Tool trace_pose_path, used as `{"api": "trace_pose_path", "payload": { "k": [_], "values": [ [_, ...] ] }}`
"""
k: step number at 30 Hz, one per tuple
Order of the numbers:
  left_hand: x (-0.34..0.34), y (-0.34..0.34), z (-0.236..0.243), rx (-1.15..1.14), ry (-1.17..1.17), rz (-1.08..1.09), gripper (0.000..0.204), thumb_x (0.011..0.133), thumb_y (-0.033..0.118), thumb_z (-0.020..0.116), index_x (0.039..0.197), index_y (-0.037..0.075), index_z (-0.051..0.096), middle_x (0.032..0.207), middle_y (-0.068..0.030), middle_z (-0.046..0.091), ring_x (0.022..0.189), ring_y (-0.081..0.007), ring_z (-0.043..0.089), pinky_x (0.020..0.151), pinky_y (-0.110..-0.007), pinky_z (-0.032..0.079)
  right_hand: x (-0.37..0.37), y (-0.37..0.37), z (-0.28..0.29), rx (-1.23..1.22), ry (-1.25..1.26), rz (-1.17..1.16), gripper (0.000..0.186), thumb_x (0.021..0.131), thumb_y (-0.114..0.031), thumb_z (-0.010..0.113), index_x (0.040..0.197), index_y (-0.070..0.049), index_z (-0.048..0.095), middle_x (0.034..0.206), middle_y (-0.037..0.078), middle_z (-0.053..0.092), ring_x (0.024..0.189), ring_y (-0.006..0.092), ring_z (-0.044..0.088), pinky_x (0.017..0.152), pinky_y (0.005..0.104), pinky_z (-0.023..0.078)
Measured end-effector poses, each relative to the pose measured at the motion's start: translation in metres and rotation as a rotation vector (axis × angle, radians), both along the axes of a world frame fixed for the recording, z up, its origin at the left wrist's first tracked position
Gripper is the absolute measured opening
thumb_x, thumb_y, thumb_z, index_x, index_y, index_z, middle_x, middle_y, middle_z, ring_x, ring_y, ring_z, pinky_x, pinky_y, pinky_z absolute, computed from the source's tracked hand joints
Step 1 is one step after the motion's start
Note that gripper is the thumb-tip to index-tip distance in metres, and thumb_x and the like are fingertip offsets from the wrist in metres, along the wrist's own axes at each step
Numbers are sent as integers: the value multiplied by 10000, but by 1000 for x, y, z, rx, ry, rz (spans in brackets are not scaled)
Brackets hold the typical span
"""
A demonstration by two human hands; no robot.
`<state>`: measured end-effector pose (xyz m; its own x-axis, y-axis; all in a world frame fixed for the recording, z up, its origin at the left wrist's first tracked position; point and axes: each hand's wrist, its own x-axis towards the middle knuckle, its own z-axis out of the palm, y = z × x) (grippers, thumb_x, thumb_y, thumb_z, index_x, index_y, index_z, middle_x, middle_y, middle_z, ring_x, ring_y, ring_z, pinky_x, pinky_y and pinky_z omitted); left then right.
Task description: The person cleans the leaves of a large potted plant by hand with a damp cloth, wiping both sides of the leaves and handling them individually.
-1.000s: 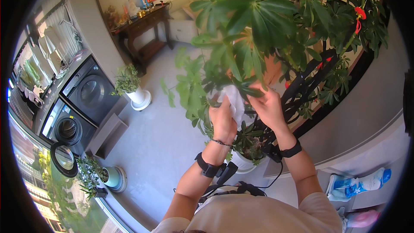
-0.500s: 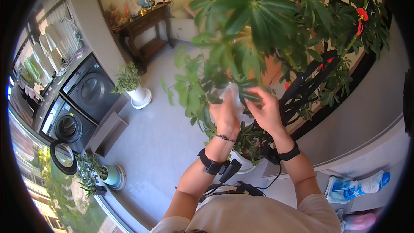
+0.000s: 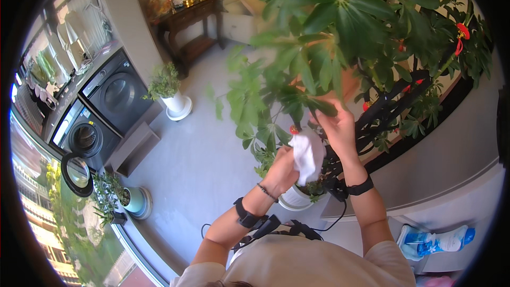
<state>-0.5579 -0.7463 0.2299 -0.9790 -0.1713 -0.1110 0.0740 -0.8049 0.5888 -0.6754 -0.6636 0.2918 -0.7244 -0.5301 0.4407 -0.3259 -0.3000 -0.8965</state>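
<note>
A tall potted plant (image 3: 353, 18) with broad, glossy green leaves rises in front of me and spreads over the upper right. Its white pot (image 3: 294, 200) shows partly below my hands. My left hand (image 3: 281, 171) is closed around a crumpled white cloth (image 3: 309, 155), held low beside the stems and apart from the upper leaves. Higher and to the right, my right hand (image 3: 341, 130) pinches a green leaf (image 3: 326, 107) between thumb and fingers. Foliage and the hand itself cover some of those fingertips.
Black-wrapped stems (image 3: 380, 109) and red ornaments (image 3: 463, 31) stand to the right. Leftward are a small potted plant (image 3: 169, 87), two dark front-loading machines (image 3: 114, 93), one door open (image 3: 77, 174), and a green pot (image 3: 139, 202). A blue-and-white bottle (image 3: 449, 240) lies lower right.
My left hand has drawn the cloth down and away from the leaves, toward me. My right hand has risen slightly and pinches a leaf. The whole view has shifted a little.
</note>
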Motion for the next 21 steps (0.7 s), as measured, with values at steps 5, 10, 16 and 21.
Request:
{"api": "trace_pose_path", "payload": {
  "k": [5,10,16,21],
  "values": [
    [44,-16,-37,80,-4,-417,471,860,260,513,1257,66,349,1173,-80,478,1031,-173,500,906,-333,404,4,0,-4,-25,-60,14,246,792,-16,580,1005,32,466,895,63,570,779,98,567,658,228,489],
    [96,-50,-61,112,-24,-218,416,818,115,549,1204,23,422,1126,-101,524,971,-186,538,866,-326,440,25,11,-23,57,-192,126,344,781,-62,612,1026,-11,376,974,94,538,908,157,534,755,283,458],
    [99,-66,-90,329,86,-202,315,849,145,508,1138,28,470,1054,-74,545,910,-171,549,822,-307,456,47,4,-40,206,-188,195,326,801,-154,602,1050,16,478,946,64,540,865,128,526,754,255,433],
    [81,-50,-44,7,-42,-113,535,889,366,438,1320,101,264,1221,-49,418,1047,-134,473,843,-272,434,59,-13,-26,199,-196,183,252,807,-79,585,1024,22,507,932,47,561,884,98,522,774,250,429]
  ]
}}
